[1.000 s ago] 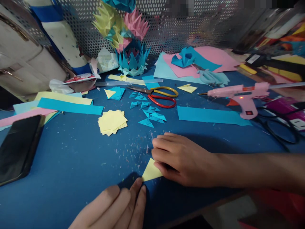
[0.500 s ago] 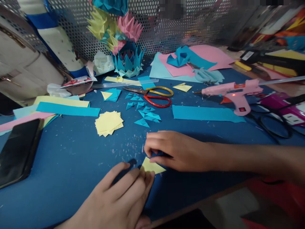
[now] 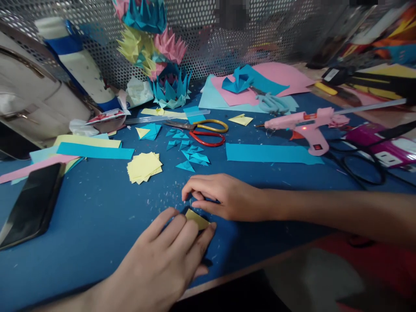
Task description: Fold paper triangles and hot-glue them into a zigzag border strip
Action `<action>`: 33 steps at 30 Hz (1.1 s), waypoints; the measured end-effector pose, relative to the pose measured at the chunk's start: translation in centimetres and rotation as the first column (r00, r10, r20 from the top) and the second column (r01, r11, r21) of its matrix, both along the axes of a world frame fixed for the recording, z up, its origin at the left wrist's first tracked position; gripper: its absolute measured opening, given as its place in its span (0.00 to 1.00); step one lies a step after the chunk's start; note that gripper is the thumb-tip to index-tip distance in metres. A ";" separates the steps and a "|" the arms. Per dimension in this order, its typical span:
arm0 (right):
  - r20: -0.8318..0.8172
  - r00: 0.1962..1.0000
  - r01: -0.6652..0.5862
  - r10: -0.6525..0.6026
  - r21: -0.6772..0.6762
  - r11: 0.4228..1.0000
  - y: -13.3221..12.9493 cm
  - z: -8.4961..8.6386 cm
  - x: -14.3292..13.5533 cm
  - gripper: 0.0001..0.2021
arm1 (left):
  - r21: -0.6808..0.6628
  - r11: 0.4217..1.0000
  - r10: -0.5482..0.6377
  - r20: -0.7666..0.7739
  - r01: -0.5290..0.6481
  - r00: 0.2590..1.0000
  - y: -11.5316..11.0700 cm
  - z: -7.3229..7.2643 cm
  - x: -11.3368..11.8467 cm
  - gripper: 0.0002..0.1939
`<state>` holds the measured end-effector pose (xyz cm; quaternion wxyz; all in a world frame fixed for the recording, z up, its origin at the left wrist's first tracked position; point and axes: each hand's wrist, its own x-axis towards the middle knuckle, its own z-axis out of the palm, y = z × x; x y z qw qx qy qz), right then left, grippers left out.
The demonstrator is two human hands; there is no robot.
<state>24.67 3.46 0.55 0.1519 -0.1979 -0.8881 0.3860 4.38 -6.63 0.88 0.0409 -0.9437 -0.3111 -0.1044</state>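
My left hand (image 3: 170, 249) lies over a small piece of yellow paper (image 3: 199, 220) on the blue tabletop, fingers bent and pressing it down. Part of the paper is hidden beneath them; it appears folded. Just beyond its far edge hovers my right hand (image 3: 216, 197), loosely curled, with a gap between thumb and fingers and nothing visible in it. Farther off are a stack of yellow paper squares (image 3: 144, 167) and several small folded blue paper triangles (image 3: 194, 155).
Behind the triangles lie scissors (image 3: 209, 132) with red and yellow handles. A pink glue gun (image 3: 307, 125) and blue strip (image 3: 273, 154) are at right. A phone (image 3: 32, 201) and paper strips (image 3: 94, 150) sit at left. Folded paper flowers (image 3: 170, 89) stand at the back.
My right hand has drawn away from the yellow paper, toward the far left. The left hand has shifted over more of the paper, so less of it shows. The view has also shifted slightly.
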 end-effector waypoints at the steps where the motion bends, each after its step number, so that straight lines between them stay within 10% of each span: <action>1: 0.002 1.000 -0.003 0.003 0.002 1.000 0.0 0.0 0.0 0.10 | 0.000 1.000 0.004 0.017 -0.004 1.000 0.1 0.1 -0.1 0.20; 8: 0.034 0.999 -0.005 0.002 0.103 0.995 -0.4 0.1 0.1 0.08 | -0.205 0.978 0.116 0.373 -0.040 0.921 2.5 2.0 -2.0 0.08; 15: -0.042 0.990 -0.125 0.137 0.208 0.970 -0.7 -0.2 0.3 0.06 | -0.385 0.904 0.326 0.334 -0.187 0.885 3.7 1.8 -2.4 0.07; 25: -0.227 0.961 -0.025 0.159 0.501 0.865 -0.4 0.5 1.0 0.09 | -0.750 0.655 0.528 0.369 -0.090 0.765 3.0 1.9 -1.4 0.13; 33: -0.151 0.971 -0.068 0.183 0.563 0.824 0.7 0.4 1.2 0.10 | -0.690 0.710 0.506 0.357 -0.143 0.785 2.9 1.2 -1.1 0.17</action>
